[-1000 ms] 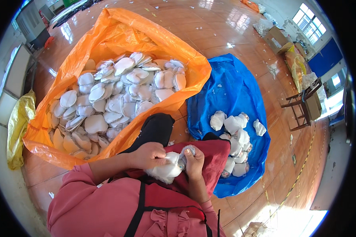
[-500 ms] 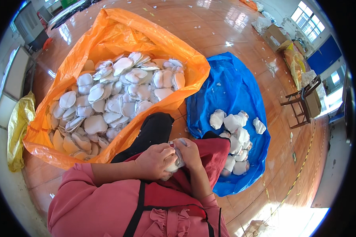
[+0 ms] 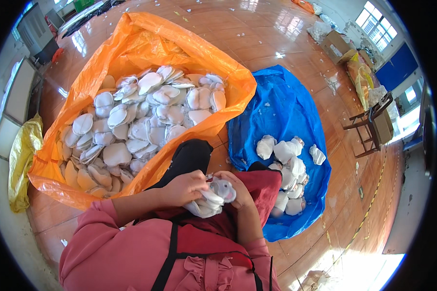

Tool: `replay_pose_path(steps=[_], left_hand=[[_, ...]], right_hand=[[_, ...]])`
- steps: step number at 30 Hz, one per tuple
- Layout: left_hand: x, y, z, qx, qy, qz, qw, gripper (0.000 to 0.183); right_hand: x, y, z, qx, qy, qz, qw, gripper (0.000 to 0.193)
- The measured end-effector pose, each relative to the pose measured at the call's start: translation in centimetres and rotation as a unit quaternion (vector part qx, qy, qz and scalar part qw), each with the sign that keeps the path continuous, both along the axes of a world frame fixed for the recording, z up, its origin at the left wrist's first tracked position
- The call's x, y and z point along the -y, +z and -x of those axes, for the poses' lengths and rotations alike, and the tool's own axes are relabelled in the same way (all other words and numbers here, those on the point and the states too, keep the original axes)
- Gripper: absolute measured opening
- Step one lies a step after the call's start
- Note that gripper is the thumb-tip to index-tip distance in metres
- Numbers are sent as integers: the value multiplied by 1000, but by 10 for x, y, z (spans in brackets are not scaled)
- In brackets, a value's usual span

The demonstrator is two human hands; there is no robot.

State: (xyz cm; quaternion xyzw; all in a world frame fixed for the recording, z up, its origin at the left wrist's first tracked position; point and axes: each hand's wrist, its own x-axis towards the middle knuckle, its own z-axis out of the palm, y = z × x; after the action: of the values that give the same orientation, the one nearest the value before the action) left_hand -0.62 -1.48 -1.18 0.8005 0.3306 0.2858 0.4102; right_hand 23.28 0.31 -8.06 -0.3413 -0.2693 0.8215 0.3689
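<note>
Over my lap, a small white and grey plush piece (image 3: pixel 208 202) is held between my two hands. It has a rounded grey part with a dark dot and white folds below. My left hand (image 3: pixel 187 188) closes on its left side, while the fingers of my right hand (image 3: pixel 239 188) curl round its right edge. To the left, an orange plastic sack (image 3: pixel 213 53) lies spread wide around a heap of flat white plush pieces (image 3: pixel 117 153). A blue plastic sack (image 3: pixel 291 102) at the right holds several rounder white plush pieces (image 3: pixel 287 151).
A yellow sack (image 3: pixel 24 165) leans by the wall at the left. A wooden chair (image 3: pixel 371 126) stands on the tiled floor at the right. Behind it are a cardboard box (image 3: pixel 337 44) and a yellow bag (image 3: pixel 360 77). White scraps dot the floor.
The plush piece, earlier mostly covered by my fingers, now shows its grey part and white folds. My hands have moved slightly apart, the left one shifting left.
</note>
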Motion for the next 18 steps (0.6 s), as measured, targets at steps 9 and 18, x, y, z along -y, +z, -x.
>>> replay_pose_path(steps=[9,18], left_hand=[[16,-30,9,359,50,404,840,24],[11,-12,31,256,53,358,896,32]], right_hand=[[23,24,21,-9,-21,-155,988,107],[24,5,39,-25,-22,-149,988,79]])
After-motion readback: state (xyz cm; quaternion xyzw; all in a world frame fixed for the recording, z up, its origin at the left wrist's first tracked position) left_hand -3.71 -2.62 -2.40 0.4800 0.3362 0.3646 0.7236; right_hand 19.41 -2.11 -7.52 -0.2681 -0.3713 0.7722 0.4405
